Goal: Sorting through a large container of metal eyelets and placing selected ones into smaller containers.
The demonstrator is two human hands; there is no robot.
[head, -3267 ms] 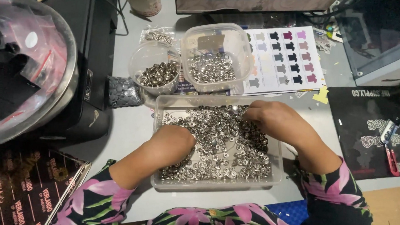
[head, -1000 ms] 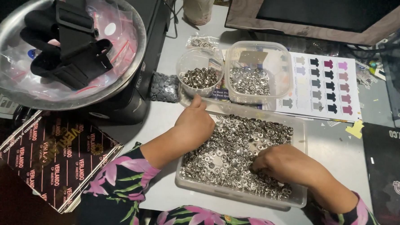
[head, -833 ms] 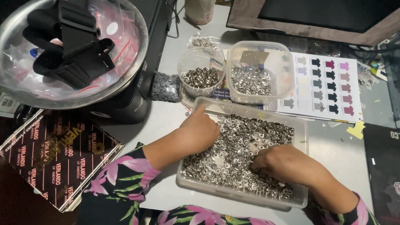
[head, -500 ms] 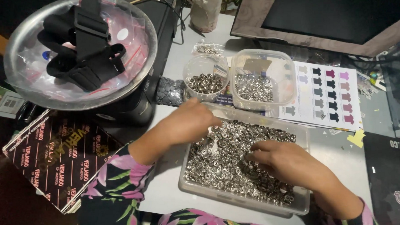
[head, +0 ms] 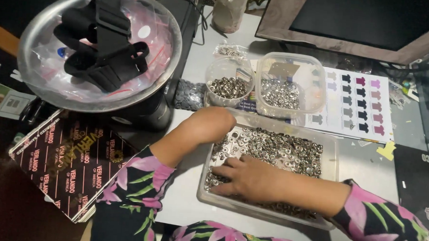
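The right hand [head: 248, 177] lay flat, palm down and fingers spread, on the heap of small silver metal snaps [head: 276, 149] in the near left part of the clear rectangular tray [head: 329, 188]; whether it gripped any could not be told. The left hand [head: 214, 123] was curled over the tray's far left corner, its fingers tucked out of sight, so what it held, if anything, could not be told. The snaps filled most of the tray, which sat on the grey table [head: 184, 201] straight in front of the person. Just beyond the left hand stood a round clear tub [head: 228, 80] with more snaps, and touching it on the right a larger clear square tub [head: 291, 85] with another lot. Past those lay a white sheet printed with small coloured shirt shapes [head: 357, 102]. To the left, a wide metal bowl [head: 99, 50] held black straps and plastic bags, and below it lay a dark patterned box [head: 65, 160]. Both sleeves [head: 134, 179] were black with pink flowers.
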